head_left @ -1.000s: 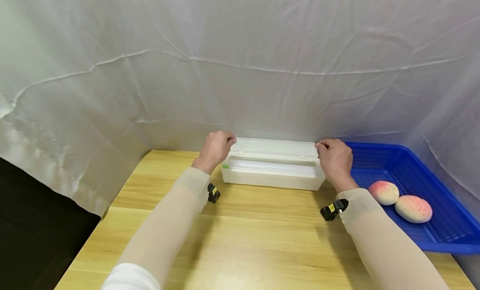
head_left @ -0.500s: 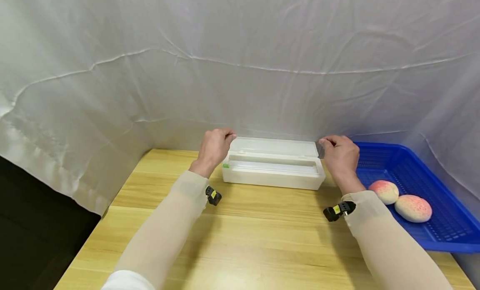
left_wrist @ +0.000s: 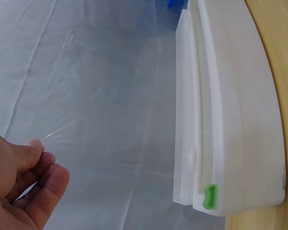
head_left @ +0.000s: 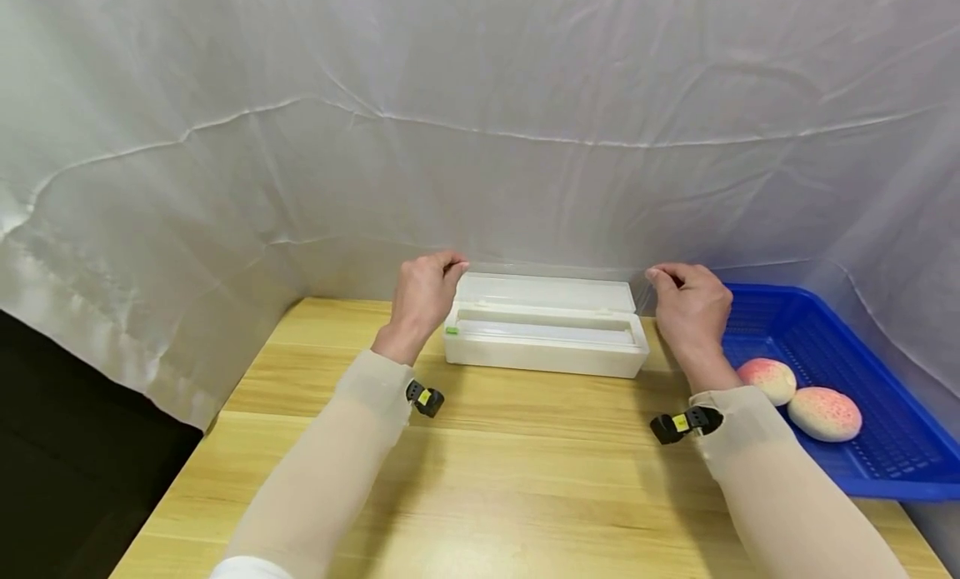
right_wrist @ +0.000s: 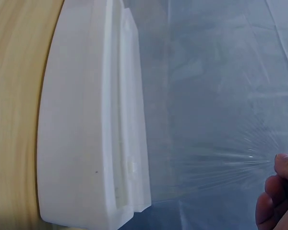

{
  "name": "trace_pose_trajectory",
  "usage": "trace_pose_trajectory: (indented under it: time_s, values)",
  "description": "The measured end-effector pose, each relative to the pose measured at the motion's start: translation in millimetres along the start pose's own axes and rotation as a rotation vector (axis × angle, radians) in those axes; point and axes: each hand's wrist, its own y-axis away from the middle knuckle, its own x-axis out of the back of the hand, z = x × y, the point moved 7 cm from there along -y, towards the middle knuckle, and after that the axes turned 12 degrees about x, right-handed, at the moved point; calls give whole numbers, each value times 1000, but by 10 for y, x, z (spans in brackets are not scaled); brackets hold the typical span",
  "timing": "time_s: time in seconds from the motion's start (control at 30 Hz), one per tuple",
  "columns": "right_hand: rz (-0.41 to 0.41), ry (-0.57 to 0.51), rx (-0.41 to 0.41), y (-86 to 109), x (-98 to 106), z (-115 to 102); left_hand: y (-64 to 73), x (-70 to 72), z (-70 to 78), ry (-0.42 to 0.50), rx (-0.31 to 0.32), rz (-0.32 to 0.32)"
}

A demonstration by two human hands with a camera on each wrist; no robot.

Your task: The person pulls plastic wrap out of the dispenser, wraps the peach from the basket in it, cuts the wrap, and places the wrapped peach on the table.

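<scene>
A long white cling film dispenser lies on the table, its lid tipped back and a white roll visible inside. My left hand pinches one corner of clear cling film between thumb and fingers, above the dispenser's left end. Opposite it, my right hand pinches the other corner, beyond the right end. The film stretches between the hands, with creases fanning out from the pinched corners in both wrist views. Near the dispenser's left end sits a green slider.
To the right stands a blue plastic basket holding two peaches, one peach touching the other peach. The wooden table extends toward me. A grey cloth hangs close behind the dispenser.
Both hands have risen slightly and spread apart, the right one moving farther to the right. The cling film is drawn up with them. The dispenser has stayed almost in place.
</scene>
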Motion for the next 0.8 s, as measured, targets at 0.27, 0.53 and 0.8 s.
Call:
trace_pose_trajectory:
  time_s: [0.27, 0.53, 0.8]
  values:
    - [70, -31, 1, -8, 114, -78, 67, 102, 40, 74, 1, 33]
    - [160, -66, 22, -23, 225, -188, 133, 222, 94, 142, 28, 65]
    - [205, -111, 22, 7, 365, -258, 217, 341, 196, 183, 13, 98]
